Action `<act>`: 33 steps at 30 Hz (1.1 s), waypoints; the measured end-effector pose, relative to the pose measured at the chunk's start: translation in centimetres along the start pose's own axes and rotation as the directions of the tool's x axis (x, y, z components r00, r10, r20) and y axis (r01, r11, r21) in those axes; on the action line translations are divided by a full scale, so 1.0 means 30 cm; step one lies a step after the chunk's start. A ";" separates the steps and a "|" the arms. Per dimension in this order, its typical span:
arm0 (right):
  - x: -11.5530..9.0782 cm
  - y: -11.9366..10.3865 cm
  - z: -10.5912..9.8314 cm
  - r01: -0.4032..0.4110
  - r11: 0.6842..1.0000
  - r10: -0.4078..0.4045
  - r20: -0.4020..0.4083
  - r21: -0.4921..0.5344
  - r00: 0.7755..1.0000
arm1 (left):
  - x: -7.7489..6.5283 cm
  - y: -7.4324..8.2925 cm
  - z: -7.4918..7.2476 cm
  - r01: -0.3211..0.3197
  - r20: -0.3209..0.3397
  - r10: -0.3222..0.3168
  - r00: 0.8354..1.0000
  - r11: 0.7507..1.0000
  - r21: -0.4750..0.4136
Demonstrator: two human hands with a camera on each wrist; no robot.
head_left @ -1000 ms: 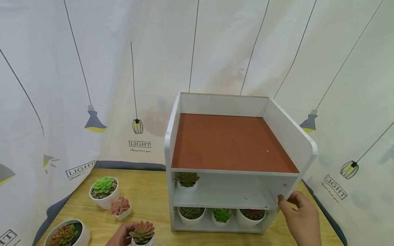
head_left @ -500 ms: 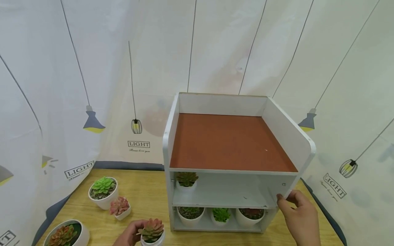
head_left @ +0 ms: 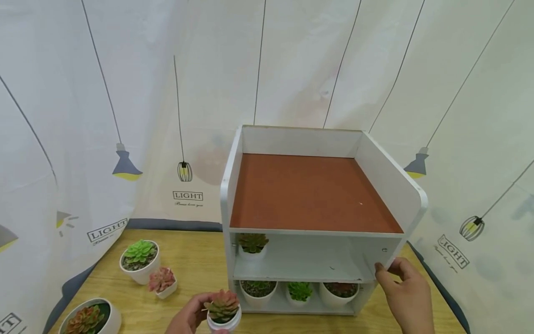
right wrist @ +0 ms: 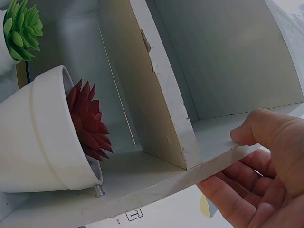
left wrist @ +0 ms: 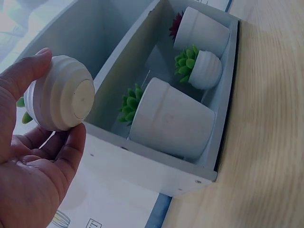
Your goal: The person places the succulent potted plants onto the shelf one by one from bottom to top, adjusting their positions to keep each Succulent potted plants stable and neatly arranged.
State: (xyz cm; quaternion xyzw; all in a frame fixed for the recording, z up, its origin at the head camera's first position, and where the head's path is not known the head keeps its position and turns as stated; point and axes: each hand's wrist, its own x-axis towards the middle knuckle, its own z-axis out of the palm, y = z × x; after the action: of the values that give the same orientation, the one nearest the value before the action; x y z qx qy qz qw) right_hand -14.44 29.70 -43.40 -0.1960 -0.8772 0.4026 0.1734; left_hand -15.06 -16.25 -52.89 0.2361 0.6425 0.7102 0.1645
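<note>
My left hand (head_left: 188, 316) holds a small potted succulent (head_left: 223, 305) with pink-green leaves just in front of the shelf unit's lower left corner. In the left wrist view, thumb and fingers grip its ribbed white pot (left wrist: 61, 95), whose underside faces the camera. The white shelf unit (head_left: 317, 192) has a brown top board. My right hand (head_left: 406, 294) pinches the front edge of its right side panel (right wrist: 213, 164), thumb inside and fingers outside. A dark green succulent (head_left: 253, 243) stands at the left of the middle shelf. Several potted succulents (head_left: 299, 293) line the bottom shelf.
On the wooden table (head_left: 196, 255), left of the unit, are a green succulent in a white pot (head_left: 140, 262), a small pink one (head_left: 162, 280) and an orange-green one (head_left: 89, 317). A lamp-printed cloth (head_left: 200, 116) hangs behind.
My left hand has carried the potted succulent rightward, closer to the shelf unit. The right hand keeps its grip on the side panel. The head view has shifted slightly.
</note>
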 end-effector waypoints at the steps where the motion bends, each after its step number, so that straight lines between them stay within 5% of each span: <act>1: -0.001 0.000 0.001 -0.003 1.000 0.003 0.000 -0.002 1.000 | 0.002 0.017 0.013 0.016 -0.011 -0.016 1.000 1.000 0.019; 5: 0.002 0.003 0.000 -0.008 1.000 0.009 0.003 -0.003 1.000 | 0.022 0.091 0.090 0.113 -0.129 -0.101 0.986 0.990 0.089; 9: 0.008 0.005 -0.002 -0.014 1.000 0.014 -0.001 0.004 1.000 | 0.056 0.157 0.172 0.211 -0.233 -0.179 0.956 0.970 0.119; 19: 0.005 0.002 0.002 -0.040 0.999 0.040 0.013 0.005 0.999 | 0.120 0.232 0.280 0.160 -0.179 -0.135 0.975 0.978 0.136; 27: 0.000 0.004 -0.001 -0.039 0.999 0.038 0.033 0.006 0.999 | 0.173 0.245 0.331 0.149 -0.208 -0.109 0.972 0.971 0.188; 33: 0.005 0.010 -0.002 -0.047 0.999 0.047 0.055 0.009 0.997 | 0.215 0.236 0.379 0.152 -0.255 -0.076 0.964 0.943 0.295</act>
State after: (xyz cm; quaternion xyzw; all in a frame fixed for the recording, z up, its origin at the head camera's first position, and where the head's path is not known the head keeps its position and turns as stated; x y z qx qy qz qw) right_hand -14.48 30.00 -43.57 -0.2046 -0.8745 0.4165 0.1410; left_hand -13.72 -4.15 -44.36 0.1336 0.7743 0.6124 0.0872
